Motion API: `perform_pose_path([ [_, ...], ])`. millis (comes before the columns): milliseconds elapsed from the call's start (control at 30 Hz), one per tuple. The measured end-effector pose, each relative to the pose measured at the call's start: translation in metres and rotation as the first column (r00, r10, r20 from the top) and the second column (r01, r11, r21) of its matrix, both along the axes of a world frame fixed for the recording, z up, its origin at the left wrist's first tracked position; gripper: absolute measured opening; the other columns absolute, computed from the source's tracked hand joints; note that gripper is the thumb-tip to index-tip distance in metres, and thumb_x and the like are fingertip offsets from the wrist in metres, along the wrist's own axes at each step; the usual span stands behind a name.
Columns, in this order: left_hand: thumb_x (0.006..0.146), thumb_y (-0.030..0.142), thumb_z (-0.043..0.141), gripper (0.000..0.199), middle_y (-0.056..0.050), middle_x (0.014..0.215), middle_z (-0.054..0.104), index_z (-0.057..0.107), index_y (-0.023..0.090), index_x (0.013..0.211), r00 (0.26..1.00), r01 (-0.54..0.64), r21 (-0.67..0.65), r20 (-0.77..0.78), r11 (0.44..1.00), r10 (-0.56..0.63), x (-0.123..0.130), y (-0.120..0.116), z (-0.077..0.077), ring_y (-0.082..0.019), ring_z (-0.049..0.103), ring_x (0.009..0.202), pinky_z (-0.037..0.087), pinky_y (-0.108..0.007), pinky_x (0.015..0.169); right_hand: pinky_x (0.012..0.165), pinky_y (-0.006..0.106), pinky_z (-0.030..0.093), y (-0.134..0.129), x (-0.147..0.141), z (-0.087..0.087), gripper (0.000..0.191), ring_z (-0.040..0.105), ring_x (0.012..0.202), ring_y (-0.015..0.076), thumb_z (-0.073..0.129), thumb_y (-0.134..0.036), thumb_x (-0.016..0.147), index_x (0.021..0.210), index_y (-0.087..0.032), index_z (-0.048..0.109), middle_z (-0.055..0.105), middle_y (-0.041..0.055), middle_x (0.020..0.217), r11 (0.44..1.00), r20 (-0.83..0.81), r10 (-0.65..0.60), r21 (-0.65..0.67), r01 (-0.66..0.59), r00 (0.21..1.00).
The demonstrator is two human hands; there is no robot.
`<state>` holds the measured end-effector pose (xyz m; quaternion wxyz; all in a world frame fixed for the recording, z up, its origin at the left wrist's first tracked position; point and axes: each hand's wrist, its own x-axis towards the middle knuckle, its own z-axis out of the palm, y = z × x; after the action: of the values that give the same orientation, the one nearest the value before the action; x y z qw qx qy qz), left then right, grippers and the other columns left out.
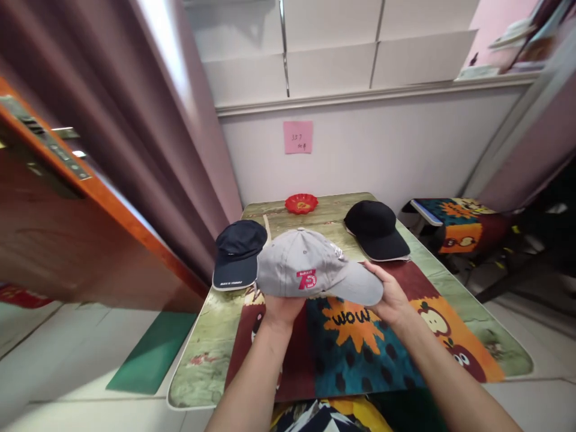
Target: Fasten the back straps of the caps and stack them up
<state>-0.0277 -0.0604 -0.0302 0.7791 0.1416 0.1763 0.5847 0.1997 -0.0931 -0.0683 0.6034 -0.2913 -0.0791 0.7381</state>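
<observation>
A grey baseball cap [297, 258] with pink and red lettering on its side is held up above the table, its brim pointing right. My left hand [282, 309] is under the crown at the cap's lower edge, its fingers hidden inside or behind it. At the brim, my right hand [387, 295] grips the edge, thumb on top and fingers beneath. To the left lies a dark navy cap [240, 249] with white lettering along its brim. A black cap [375, 228] rests at the right, brim toward me.
The green marbled table [198, 366] carries a colourful mat [324, 369] printed with "WOW". A red scalloped dish [301, 204] stands near the wall. A pink note [297, 137] is stuck on the wall. Left are a curtain [148, 108] and an orange-edged door [117, 216].
</observation>
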Motion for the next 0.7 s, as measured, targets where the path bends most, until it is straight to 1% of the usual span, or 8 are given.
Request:
perform_pose_path([
  [100, 0.094, 0.046, 0.054, 0.034, -0.006, 0.121, 0.074, 0.073, 0.028, 0.115, 0.986, 0.084, -0.06, -0.138, 0.995, -0.091, 0.003, -0.007, -0.033, -0.025, 0.064, 0.122, 0.05, -0.045, 0.106, 0.073, 0.034, 0.064, -0.002, 0.004, -0.003, 0.013, 0.078, 0.073, 0.0229, 0.069, -0.023, 0.084, 0.095, -0.017, 0.073, 0.08, 0.0055, 0.082, 0.993, 0.104, -0.091, -0.069, 0.098, 0.99],
  [167, 0.086, 0.041, 0.065, 0.026, -0.009, 0.104, 0.077, 0.074, 0.021, 0.099, 0.917, 0.152, -0.111, -0.356, 0.982, -0.182, 0.006, -0.015, -0.057, -0.023, 0.072, 0.096, 0.058, -0.034, 0.082, 0.073, 0.035, 0.064, 0.0, 0.008, -0.001, 0.017, 0.077, 0.074, 0.0234, 0.069, -0.024, 0.083, 0.098, -0.017, 0.073, 0.08, 0.0059, 0.083, 0.985, 0.167, -0.139, -0.082, 0.154, 0.976],
  [267, 0.079, 0.041, 0.071, 0.028, -0.009, 0.088, 0.074, 0.074, 0.015, 0.089, 0.565, 0.291, -0.049, -0.798, 0.956, -0.212, 0.005, -0.027, -0.085, -0.015, 0.063, 0.061, 0.043, -0.023, 0.047, 0.068, 0.034, 0.064, 0.012, 0.018, 0.016, 0.021, 0.076, 0.073, 0.0224, 0.07, -0.024, 0.083, 0.102, -0.017, 0.073, 0.081, 0.0058, 0.088, 0.969, 0.258, -0.218, -0.059, 0.241, 0.941],
  [333, 0.079, 0.042, 0.07, 0.029, -0.005, 0.073, 0.069, 0.073, 0.015, 0.09, 0.346, 0.363, 0.041, -0.933, 0.931, -0.094, 0.001, -0.031, -0.095, -0.013, 0.056, 0.052, 0.035, -0.021, 0.043, 0.065, 0.032, 0.064, 0.029, 0.026, 0.037, 0.022, 0.075, 0.072, 0.0203, 0.07, -0.023, 0.082, 0.104, -0.019, 0.072, 0.081, 0.0042, 0.09, 0.952, 0.301, -0.294, 0.005, 0.307, 0.907],
  [367, 0.081, 0.043, 0.068, 0.03, -0.003, 0.067, 0.065, 0.073, 0.015, 0.092, 0.286, 0.387, 0.07, -0.957, 0.919, -0.048, -0.001, -0.033, -0.098, -0.012, 0.053, 0.048, 0.034, -0.021, 0.042, 0.064, 0.03, 0.064, 0.04, 0.03, 0.05, 0.023, 0.074, 0.072, 0.0189, 0.07, -0.021, 0.082, 0.105, -0.02, 0.071, 0.08, 0.0026, 0.09, 0.938, 0.308, -0.341, 0.058, 0.341, 0.888],
  [567, 0.089, 0.045, 0.057, 0.032, 0.002, 0.059, 0.058, 0.068, 0.016, 0.097, 0.216, 0.426, 0.122, -0.976, 0.897, 0.03, -0.006, -0.036, -0.095, -0.009, 0.044, 0.038, 0.033, -0.021, 0.041, 0.068, 0.027, 0.064, 0.116, 0.062, 0.134, 0.016, 0.073, 0.074, 0.0137, 0.059, -0.017, 0.091, 0.103, -0.021, 0.068, 0.078, -0.0028, 0.085, 0.813, 0.115, -0.526, 0.357, 0.459, 0.843],
  [633, 0.09, 0.044, 0.056, 0.03, 0.002, 0.06, 0.059, 0.068, 0.017, 0.095, 0.213, 0.431, 0.153, -0.975, 0.889, 0.064, -0.006, -0.038, -0.092, -0.009, 0.046, 0.04, 0.035, -0.021, 0.042, 0.073, 0.027, 0.063, 0.135, 0.078, 0.144, 0.013, 0.074, 0.078, 0.0128, 0.059, -0.019, 0.093, 0.102, -0.022, 0.068, 0.078, -0.0038, 0.089, 0.757, 0.05, -0.565, 0.428, 0.493, 0.824],
  [700, 0.09, 0.043, 0.056, 0.029, 0.001, 0.061, 0.06, 0.069, 0.017, 0.093, 0.222, 0.432, 0.175, -0.971, 0.885, 0.084, -0.006, -0.039, -0.09, -0.01, 0.049, 0.043, 0.037, -0.021, 0.044, 0.075, 0.026, 0.063, 0.146, 0.095, 0.134, 0.013, 0.074, 0.081, 0.0122, 0.062, -0.018, 0.092, 0.102, -0.023, 0.068, 0.078, -0.0044, 0.092, 0.729, 0.052, -0.62, 0.406, 0.551, 0.783],
])
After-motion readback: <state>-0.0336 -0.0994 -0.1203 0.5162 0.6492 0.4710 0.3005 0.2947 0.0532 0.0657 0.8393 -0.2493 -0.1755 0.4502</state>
